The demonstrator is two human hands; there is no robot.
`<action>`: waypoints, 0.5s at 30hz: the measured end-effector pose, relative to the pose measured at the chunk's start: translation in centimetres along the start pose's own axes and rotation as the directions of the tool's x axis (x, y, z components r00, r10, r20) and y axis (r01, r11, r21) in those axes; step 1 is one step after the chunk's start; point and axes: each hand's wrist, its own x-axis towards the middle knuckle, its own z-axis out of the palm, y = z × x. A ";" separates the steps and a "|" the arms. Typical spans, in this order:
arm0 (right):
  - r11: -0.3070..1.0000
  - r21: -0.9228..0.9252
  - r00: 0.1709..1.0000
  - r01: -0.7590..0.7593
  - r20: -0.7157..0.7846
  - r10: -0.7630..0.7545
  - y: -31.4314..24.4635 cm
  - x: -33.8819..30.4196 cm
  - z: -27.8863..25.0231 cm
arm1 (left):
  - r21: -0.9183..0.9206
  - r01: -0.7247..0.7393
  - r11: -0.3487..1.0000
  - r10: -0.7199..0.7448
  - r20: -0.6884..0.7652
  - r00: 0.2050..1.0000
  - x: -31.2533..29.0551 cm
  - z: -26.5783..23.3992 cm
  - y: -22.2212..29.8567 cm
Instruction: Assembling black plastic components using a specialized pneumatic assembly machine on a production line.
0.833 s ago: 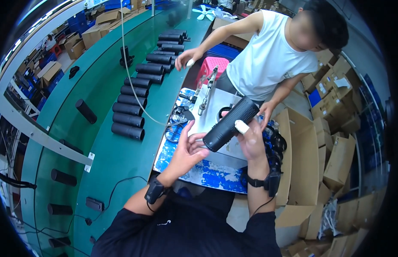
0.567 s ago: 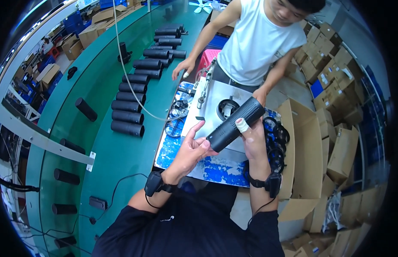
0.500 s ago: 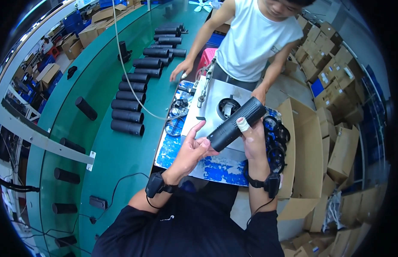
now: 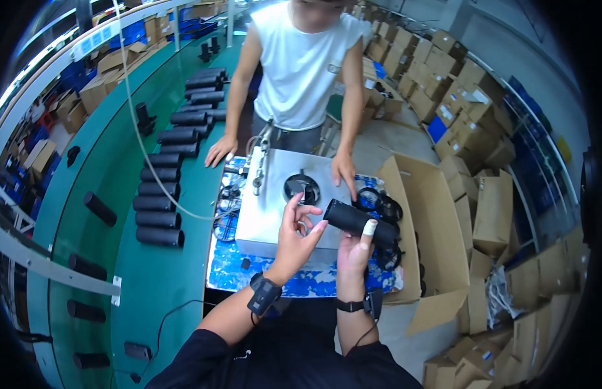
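My right hand (image 4: 354,256) is closed around a black tube (image 4: 353,217), its taped thumb lying along the side. The tube's open end points left, toward my left hand (image 4: 295,236). That hand is open, index finger raised, thumb tip close to the tube's end. A small dark piece (image 4: 296,186) shows at the index fingertip; whether it sticks to the finger I cannot tell. Beyond is a metal-topped box (image 4: 265,220) with a round black fixture (image 4: 302,188) and a metal cylinder mechanism (image 4: 260,165).
Across the box, a co-worker (image 4: 304,84) rests one hand on its edge, the other by the green bench (image 4: 135,272). Black tubes (image 4: 159,220) line that bench. Black ring parts (image 4: 382,204) lie on the right, beside an open carton (image 4: 437,227). An air hose (image 4: 165,188) hangs across the left.
The tube has turned, its open end swinging up, and my left hand has come off it. My view has shifted. The co-worker's hand now rests on the box edge.
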 end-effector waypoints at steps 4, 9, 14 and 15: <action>0.993 -0.035 0.991 0.111 -0.068 -0.113 -1.0 0.0 -0.8 | -0.132 0.098 0.986 -0.095 0.030 0.995 1.5 3.6 -1.1; 0.979 -0.078 0.976 0.186 -0.097 -0.193 -1.0 0.3 -1.6 | -0.109 0.071 0.992 -0.068 0.026 0.997 2.3 6.2 -2.4; 0.980 -0.093 0.978 0.174 -0.099 -0.183 -1.2 0.2 -2.3 | -0.018 0.077 0.997 -0.076 0.029 0.997 2.3 7.1 -2.9; 0.979 -0.106 0.978 0.176 -0.095 -0.186 -1.1 0.1 -2.5 | 0.009 0.076 0.997 -0.077 0.022 0.997 2.3 7.2 -2.8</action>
